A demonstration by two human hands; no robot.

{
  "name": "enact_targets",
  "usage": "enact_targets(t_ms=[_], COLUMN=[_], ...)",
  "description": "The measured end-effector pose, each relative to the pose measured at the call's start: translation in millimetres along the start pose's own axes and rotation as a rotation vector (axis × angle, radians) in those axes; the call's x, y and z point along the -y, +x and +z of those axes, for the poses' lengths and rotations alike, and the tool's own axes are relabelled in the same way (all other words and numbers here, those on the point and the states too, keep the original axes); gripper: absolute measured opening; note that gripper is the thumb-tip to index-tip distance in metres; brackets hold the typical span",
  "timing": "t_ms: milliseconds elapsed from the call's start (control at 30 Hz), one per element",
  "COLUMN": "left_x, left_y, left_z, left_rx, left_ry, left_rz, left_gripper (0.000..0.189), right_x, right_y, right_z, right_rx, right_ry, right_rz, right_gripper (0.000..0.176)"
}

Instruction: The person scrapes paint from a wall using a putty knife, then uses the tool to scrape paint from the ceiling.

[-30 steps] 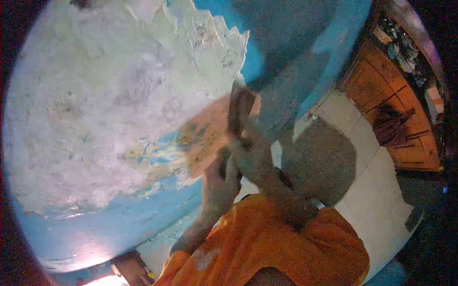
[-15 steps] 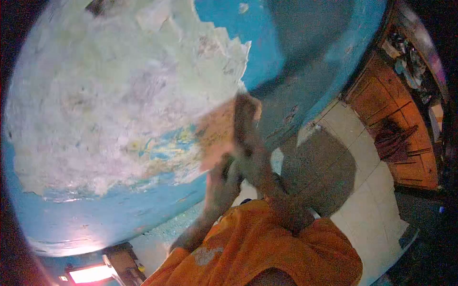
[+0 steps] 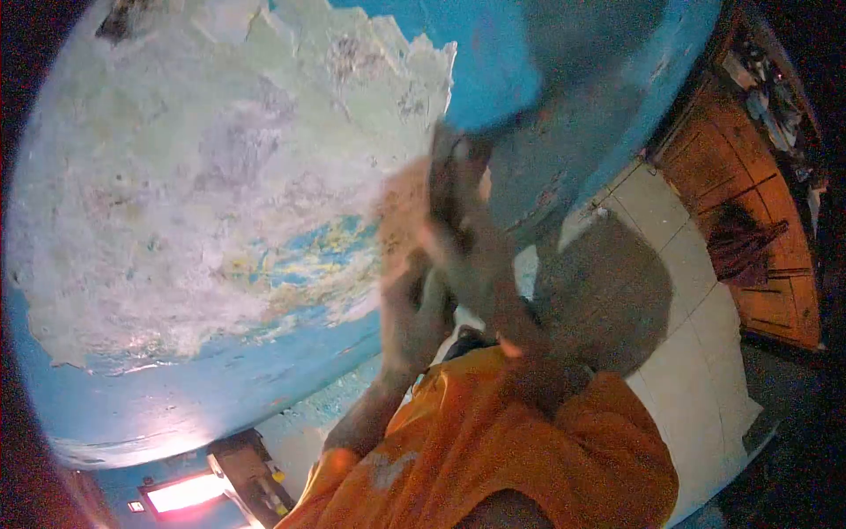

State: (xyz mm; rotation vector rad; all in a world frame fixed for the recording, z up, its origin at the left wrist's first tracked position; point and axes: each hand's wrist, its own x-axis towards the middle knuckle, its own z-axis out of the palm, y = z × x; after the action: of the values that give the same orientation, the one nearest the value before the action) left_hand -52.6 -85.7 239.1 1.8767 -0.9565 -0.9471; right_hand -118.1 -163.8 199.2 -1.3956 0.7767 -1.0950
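Note:
Both of my hands are raised close together against a wall (image 3: 203, 176) of peeling blue paint and pale bare plaster. A flat brown piece (image 3: 404, 207), blurred by motion, lies against the plaster by the ragged paint edge. My right hand (image 3: 458, 189) is closed at its right side, in shadow. Lower down and to the left, my left hand (image 3: 410, 295) is closed at its lower edge. The fingers are smeared and partly hidden, and I cannot tell what kind of thing the brown piece is. Blue paint (image 3: 493, 70) borders the plaster above right.
A pale tiled floor (image 3: 696, 344) carries my dark shadow at right. Beyond it stands an orange-brown wooden cabinet (image 3: 731, 167) with a dark red cloth (image 3: 745, 242) and clutter on top. A bright rectangular light (image 3: 187, 494) glows at lower left. My orange shirt (image 3: 476, 423) fills the bottom.
My hands and the brown piece have shifted slightly up along the wall, and the brown piece shows narrower. The view has tilted a little, so the wall sits slightly higher.

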Motion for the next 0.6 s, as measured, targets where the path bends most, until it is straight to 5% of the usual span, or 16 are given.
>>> enact_targets(t_ms=[133,200,233,300,333,367,400,433,467,533,600], left_x=[-9.3,3.8,6.9,-7.4,-8.3,-4.7,-1.7,5.2,8.6,10.9,9.0], left_y=[3.0,-2.5,0.7,-2.0,2.7,4.8,3.8,1.2,-9.8,-20.9,-16.6], left_z=[1.7,-11.8,-18.7,-13.3,-7.9,-2.4,0.6,1.4,0.0,-4.2,-5.5], left_rx=[0.042,-0.015,-0.018,0.004,0.005,-0.015,-0.033,0.061,0.063,0.067,0.056], left_ry=[-0.017,0.084,0.04,-0.223,-0.228,0.181,0.584,-0.11,-0.115,-0.406,-0.441], left_rz=[0.07,0.089,0.096,-0.065,-0.066,0.107,0.283,0.044,0.05,0.03,0.135], left_gripper=[0.027,0.027,0.027,0.027,0.027,0.012,0.019,0.017,0.017,0.011,0.016], right_x=[11.4,-17.9,-6.5,24.9,28.3,30.3,34.7,34.0,37.3,44.8,20.0], right_y=[2.3,-19.7,-11.5,1.4,6.4,8.1,6.5,2.4,-8.1,-29.4,-54.2], right_z=[-12.3,19.1,16.5,2.4,-2.8,-9.5,-15.2,-18.2,-23.0,-34.0,-44.8], right_rx=[0.006,-0.194,-0.224,0.107,0.109,0.018,-0.072,-0.038,-0.038,0.207,0.12], right_ry=[0.267,-0.454,-0.469,0.026,0.021,-0.001,-0.028,-0.032,-0.038,0.039,0.158], right_rz=[0.253,-0.333,-0.332,0.027,0.029,-0.089,-0.212,-0.184,-0.19,0.288,0.195], right_gripper=[0.057,0.057,0.057,0.062,0.062,0.064,0.066,0.065,0.065,0.062,0.059])
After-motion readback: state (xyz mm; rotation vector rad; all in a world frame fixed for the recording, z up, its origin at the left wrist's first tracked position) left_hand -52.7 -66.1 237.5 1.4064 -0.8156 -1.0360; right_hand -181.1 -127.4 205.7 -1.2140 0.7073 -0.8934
